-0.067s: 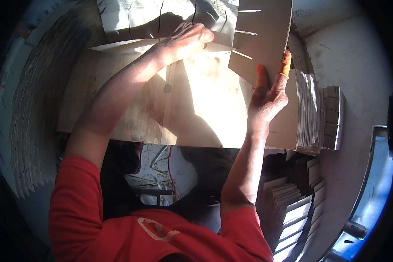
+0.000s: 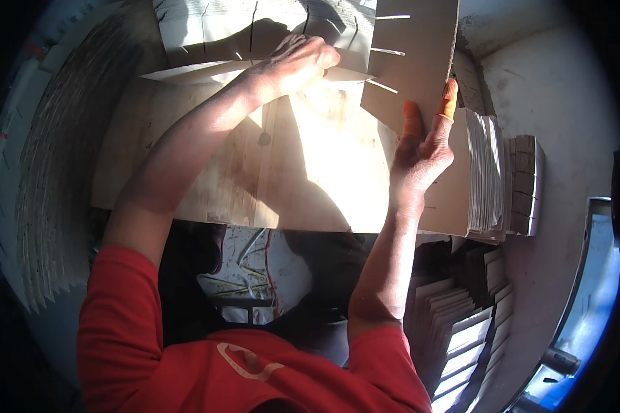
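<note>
My left hand (image 2: 297,63) is closed, its fingers curled at the upper edge of a slotted cardboard strip (image 2: 207,71) across the far side of the wooden board (image 2: 207,158). Its fingertips are hidden. With orange covers on the thumb and a finger, my right hand (image 2: 424,155) grips the lower right edge of a slotted cardboard sheet (image 2: 417,65). That sheet rises toward the top of the view and meets the strip near its right end. Behind the strip is a pale panel with dark slits (image 2: 220,31), crossed by my hand's shadow.
A tall fanned stack of cardboard pieces (image 2: 55,165) lines the left side. At the right edge of the board stand stacked cardboard sheets (image 2: 486,175) and a slotted bundle (image 2: 525,186). More cardboard pieces (image 2: 455,323) are low on the right. Bright sunlight falls across the board.
My right hand and the cardboard sheet in it have shifted very slightly left. My left hand stays almost in place.
</note>
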The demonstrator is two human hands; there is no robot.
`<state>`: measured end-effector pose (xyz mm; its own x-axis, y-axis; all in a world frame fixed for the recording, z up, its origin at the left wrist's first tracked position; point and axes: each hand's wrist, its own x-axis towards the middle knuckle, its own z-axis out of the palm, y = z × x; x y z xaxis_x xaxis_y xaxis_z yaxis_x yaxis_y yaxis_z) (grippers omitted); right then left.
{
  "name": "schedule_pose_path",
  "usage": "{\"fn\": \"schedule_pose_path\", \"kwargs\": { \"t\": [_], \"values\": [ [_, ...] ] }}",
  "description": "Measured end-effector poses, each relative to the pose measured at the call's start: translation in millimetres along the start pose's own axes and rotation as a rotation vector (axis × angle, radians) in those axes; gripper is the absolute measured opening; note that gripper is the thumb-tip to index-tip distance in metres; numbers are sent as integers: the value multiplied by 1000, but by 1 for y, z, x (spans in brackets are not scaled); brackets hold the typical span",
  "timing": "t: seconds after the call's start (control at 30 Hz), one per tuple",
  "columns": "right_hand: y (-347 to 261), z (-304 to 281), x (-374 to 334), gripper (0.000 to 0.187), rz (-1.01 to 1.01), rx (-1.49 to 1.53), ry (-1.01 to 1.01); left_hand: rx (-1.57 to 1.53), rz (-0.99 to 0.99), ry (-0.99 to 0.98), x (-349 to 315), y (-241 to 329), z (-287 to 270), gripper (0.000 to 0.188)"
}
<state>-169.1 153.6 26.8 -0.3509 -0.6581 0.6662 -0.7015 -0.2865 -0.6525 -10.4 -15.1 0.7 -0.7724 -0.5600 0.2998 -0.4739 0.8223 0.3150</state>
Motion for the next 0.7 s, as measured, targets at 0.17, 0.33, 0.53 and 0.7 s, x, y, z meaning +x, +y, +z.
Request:
{"fn": "schedule_pose_path", "kwargs": {
  "t": [0.17, 0.33, 0.53, 0.7],
  "values": [
    [3, 1, -1, 63, -79, -125, -1, -50, 41, 103, -4, 22, -6, 14],
    [10, 2, -6, 54, -18, -385, -86, -80, 26, 20, -12, 45, -13, 17],
    [27, 7, -17, 41, 165, -288, -150, -165, 170, 78, -30, 68, -23, 16],
    [18, 9, -18, 42, 481, 600, 63, -296, -154, -29, -12, 56, -60, 51]
  ]
}}
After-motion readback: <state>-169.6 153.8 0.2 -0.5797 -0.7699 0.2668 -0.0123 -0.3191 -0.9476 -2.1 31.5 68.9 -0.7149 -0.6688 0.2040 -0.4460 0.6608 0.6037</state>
